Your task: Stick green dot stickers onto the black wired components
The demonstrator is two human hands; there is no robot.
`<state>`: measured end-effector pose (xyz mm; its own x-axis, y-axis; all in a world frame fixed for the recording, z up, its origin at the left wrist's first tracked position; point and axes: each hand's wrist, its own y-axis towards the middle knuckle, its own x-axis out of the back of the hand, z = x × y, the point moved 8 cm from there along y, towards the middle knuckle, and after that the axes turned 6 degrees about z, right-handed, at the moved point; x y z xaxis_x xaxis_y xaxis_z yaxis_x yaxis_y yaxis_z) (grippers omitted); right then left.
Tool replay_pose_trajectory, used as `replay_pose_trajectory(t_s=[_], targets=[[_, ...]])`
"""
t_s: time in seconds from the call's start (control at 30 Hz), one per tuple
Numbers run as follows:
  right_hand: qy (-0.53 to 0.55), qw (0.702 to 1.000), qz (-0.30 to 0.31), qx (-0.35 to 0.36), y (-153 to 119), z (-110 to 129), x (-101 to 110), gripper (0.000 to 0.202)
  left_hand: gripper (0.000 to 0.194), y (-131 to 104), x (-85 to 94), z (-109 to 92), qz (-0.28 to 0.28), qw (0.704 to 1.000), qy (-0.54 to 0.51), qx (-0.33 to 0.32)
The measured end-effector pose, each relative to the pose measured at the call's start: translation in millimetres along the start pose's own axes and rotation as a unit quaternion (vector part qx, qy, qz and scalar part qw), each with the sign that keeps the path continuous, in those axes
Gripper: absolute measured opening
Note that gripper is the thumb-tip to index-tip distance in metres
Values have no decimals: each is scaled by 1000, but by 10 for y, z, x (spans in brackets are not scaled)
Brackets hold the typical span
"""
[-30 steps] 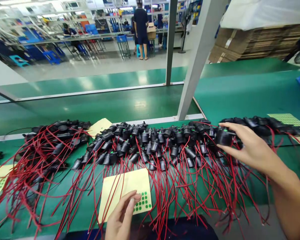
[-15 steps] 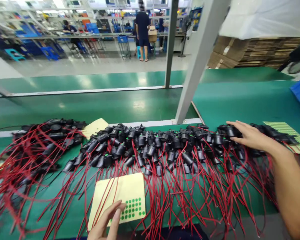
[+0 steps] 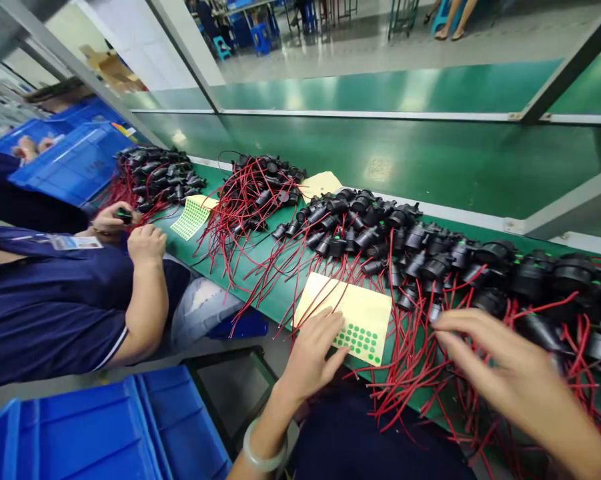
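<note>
My left hand (image 3: 315, 353) lies over the left part of a pale yellow sheet (image 3: 350, 297) with rows of round green stickers. Its fingers are stretched out and the thumb is held apart. My right hand (image 3: 505, 367) hovers above red wires (image 3: 415, 373) at the front of a long pile of black cylindrical parts (image 3: 425, 247). Index finger and thumb reach out leftward, tips close to each other, and I make out nothing between them. Small green dots show on some black parts. Where the red wires cross the sheet, they partly cover it.
To the left sits a co-worker (image 3: 55, 293), holding a small black part in one hand. More black parts (image 3: 160, 173) and another sticker sheet (image 3: 193, 217) lie there. Blue crates (image 3: 90, 427) stand at lower left. A metal frame post (image 3: 570, 193) rises at right.
The view has swung left, bringing the co-worker and blue crates into sight. My right hand has left the black parts at the right end and come nearer the sheet. My left hand stays at the sheet.
</note>
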<state>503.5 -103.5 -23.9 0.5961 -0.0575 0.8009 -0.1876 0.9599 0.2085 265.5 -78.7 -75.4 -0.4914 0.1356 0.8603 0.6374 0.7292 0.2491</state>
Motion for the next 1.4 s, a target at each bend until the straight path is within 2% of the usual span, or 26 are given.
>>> replay_pose_trajectory(t_s=[0.07,0.13,0.2,0.3,0.43,0.63,0.87,1.03,1.13,1.23,1.3,1.4], targets=[[17,998,42,48,198,343,-448,20,42,-41,-82,0,22,999,27,-8],[7,997,57,55,350,515,-827,24,36,-80,-139,26,23,999,48,1],[-15,997,64,45,415,562,-1118,23,30,-118,-171,57,7,999,50,14],[-53,996,67,37,373,539,-1364,21,29,-163,-205,93,-18,999,30,31],[-88,993,68,39,263,503,-1467,20,31,-183,-244,121,-20,999,2,43],[-108,992,50,53,202,550,-1480,19,34,-195,-250,132,-22,998,-17,50],[-95,993,36,65,255,501,-1516,18,38,-210,-292,152,-24,997,-25,64],[-93,993,38,63,323,425,-1570,21,38,-229,-271,128,-49,997,-26,59],[-88,993,41,67,329,396,-1612,21,35,-222,-113,89,-77,996,-33,29],[-83,994,40,66,321,396,-1633,20,31,-164,244,168,-129,991,-27,-1],[-80,994,36,67,320,412,-1631,19,26,-66,554,382,-167,986,-1,19],[-73,994,30,69,336,427,-1603,20,20,209,1000,918,-199,973,57,98]])
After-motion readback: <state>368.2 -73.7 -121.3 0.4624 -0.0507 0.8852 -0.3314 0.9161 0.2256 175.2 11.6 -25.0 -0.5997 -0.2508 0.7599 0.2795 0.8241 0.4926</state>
